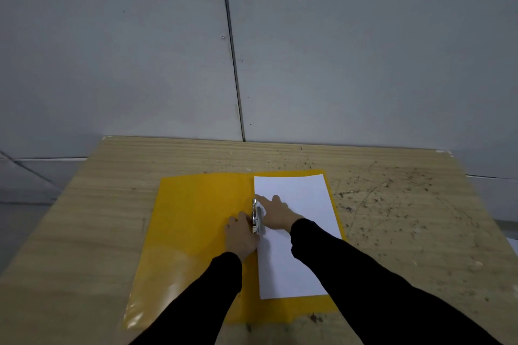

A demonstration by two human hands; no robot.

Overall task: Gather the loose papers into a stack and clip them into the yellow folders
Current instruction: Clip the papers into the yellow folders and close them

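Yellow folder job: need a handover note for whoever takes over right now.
Left hand: fingers at the metal clip on the folder's spine; grip unclear.
Right hand: flat on the paper stack, fingers straight, pressing it down beside the clip.
Yellow folder lies open on the wooden table; the papers sit on its right half.
Done: papers stacked and placed in the folder.
Left: check that the clip clamps the papers' edge (cannot tell here), then close the folder.
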